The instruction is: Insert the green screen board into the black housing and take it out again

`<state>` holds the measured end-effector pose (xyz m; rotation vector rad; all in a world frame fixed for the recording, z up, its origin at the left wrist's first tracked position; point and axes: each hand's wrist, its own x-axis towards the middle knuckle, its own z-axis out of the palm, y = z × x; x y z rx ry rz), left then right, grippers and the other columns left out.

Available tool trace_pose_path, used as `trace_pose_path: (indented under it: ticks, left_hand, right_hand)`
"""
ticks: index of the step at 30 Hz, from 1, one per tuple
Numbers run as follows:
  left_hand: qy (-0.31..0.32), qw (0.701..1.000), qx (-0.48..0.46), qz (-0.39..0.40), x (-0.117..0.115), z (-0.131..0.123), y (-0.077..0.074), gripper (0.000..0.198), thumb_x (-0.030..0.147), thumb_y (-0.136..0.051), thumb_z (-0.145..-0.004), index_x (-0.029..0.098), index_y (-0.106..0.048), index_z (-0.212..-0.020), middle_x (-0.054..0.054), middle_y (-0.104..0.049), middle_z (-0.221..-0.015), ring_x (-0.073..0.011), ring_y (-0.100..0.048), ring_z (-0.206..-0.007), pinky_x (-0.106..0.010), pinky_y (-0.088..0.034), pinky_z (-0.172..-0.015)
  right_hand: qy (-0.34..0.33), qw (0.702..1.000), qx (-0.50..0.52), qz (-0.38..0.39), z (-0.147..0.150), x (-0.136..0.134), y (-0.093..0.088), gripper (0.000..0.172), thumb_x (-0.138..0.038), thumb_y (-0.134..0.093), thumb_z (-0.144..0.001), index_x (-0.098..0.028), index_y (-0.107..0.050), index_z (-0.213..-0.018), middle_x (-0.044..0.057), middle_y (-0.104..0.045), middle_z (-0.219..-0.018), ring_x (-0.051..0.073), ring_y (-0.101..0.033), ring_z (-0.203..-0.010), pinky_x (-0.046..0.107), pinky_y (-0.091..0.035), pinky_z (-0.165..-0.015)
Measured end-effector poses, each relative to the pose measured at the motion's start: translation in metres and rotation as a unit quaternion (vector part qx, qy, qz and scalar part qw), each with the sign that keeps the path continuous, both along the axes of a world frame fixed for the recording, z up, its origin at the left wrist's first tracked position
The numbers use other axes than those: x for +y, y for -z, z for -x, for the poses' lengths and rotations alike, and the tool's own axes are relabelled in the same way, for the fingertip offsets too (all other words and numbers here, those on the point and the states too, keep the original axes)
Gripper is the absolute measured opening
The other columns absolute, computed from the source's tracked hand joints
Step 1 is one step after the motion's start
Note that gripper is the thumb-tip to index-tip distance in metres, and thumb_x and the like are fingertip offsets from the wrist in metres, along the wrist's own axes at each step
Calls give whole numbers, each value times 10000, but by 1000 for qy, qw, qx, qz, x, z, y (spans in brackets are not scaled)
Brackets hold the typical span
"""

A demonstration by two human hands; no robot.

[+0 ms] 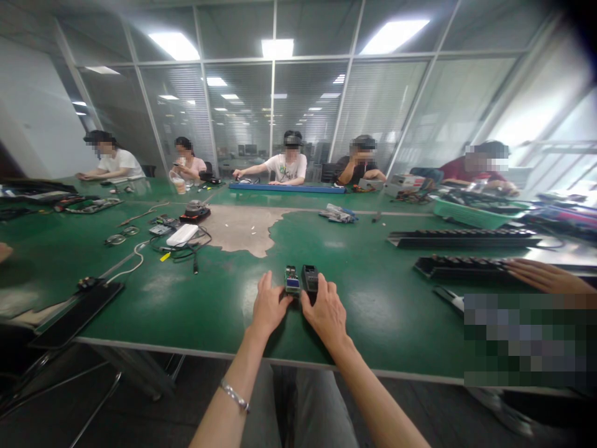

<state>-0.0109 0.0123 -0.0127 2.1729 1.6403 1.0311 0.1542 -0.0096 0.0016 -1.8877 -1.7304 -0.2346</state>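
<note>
A small green circuit board [291, 274] with a blue part lies on the green table in front of me. Right beside it is a black plastic case [310, 275], small and hollow-looking. My left hand [269, 308] rests to the left of the board; its fingers are apart and the thumb reaches the board's lower edge. Around the near end of the case, my right hand [329, 309] has its thumb on one side and its fingers on the other. The fingertips partly cover the case.
Left on the table sit a white box-shaped device [182, 235] with cables and a long black strip [79, 311]. Long black rails [461, 238] and a green basket [476, 213] stand right. A neighbour's hand [550, 277] touches the nearer rail. Several people sit opposite.
</note>
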Motion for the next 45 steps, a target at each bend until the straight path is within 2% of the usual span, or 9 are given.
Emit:
trace_pose_path:
  ticks: [7, 12, 16, 19, 23, 28, 36, 40, 45]
  left_hand:
    - [-6, 1000, -12, -16, 1, 0, 3, 238, 338, -709, -849, 159, -722, -1006, -179, -335, -1563, -363, -285, -1447, -537, -299, -1151]
    - [-5, 999, -18, -26, 0, 0, 3, 191, 310, -722, -844, 159, -717, -962, -186, -357, -1547, -356, -301, -1441, -542, -309, -1144]
    - [-9, 1000, -20, -19, -1, 0, 2, 164, 272, -736, -829, 154, -722, -941, -193, -356, -1543, -354, -298, -1444, -524, -305, -1152]
    - [-13, 999, -30, -16, -2, -1, 3, 145, 242, -737, -820, 168, -722, -943, -172, -358, -1546, -348, -284, -1451, -532, -299, -1155]
    - [-14, 999, -45, -19, -2, -1, 4, 117, 227, -736, -819, 177, -718, -923, -158, -370, -1539, -333, -284, -1453, -531, -295, -1163]
    - [-13, 998, -48, -26, -2, 0, 5, 114, 206, -738, -809, 174, -715, -916, -156, -371, -1535, -340, -276, -1457, -547, -302, -1161]
    - [-8, 998, -46, -39, -2, 0, 3, 146, 171, -650, -802, 172, -712, -934, -162, -426, -1503, -339, -289, -1454, -545, -303, -1164]
    - [-59, 995, -73, -32, 1, 0, 0, 252, 115, -578, -763, 170, -712, -968, -142, -502, -1442, -309, -371, -1415, -492, -334, -1160]
    - [-101, 988, -110, -35, 6, 4, 3, 406, 72, -471, -767, 118, -669, -1118, -165, -547, -1386, -264, -402, -1400, -412, -323, -1176]
  right_hand:
    - [12, 1000, 20, 16, 0, 0, -3, 593, -490, -428, -956, -162, -380, -1448, 134, -562, -1181, 253, -580, -1065, 328, -456, -823]
    - [0, 998, 63, 28, -8, 7, -6, 530, -434, -439, -949, -156, -458, -1399, 133, -615, -1158, 251, -608, -1046, 341, -458, -867]
    - [1, 985, 167, 36, -16, 17, -17, 488, -437, -430, -944, -157, -535, -1330, 128, -645, -1220, 249, -610, -1110, 354, -440, -959]
    - [-23, 979, 200, 26, -11, 20, -30, 484, -455, -432, -939, -169, -561, -1308, 115, -651, -1246, 244, -600, -1148, 351, -424, -998]
    - [-37, 987, 155, 1, 11, 17, -49, 489, -439, -447, -943, -162, -536, -1336, 129, -647, -1226, 243, -600, -1137, 341, -422, -979]
    - [-25, 998, 64, 15, 40, 8, -61, 474, -421, -420, -969, -161, -487, -1359, 127, -646, -1113, 231, -630, -1008, 311, -441, -855]
    - [-20, 998, 3, 52, 53, 2, -59, 487, -436, -399, -980, -165, -436, -1384, 120, -621, -1080, 222, -630, -957, 295, -442, -781]
    - [-20, 998, -3, 52, 53, 3, -57, 480, -438, -384, -986, -166, -436, -1378, 116, -622, -1069, 222, -630, -947, 294, -440, -780]
    - [-25, 999, -13, 34, 55, 3, -54, 518, -442, -380, -986, -153, -393, -1416, 120, -622, -1064, 233, -631, -943, 301, -440, -763]
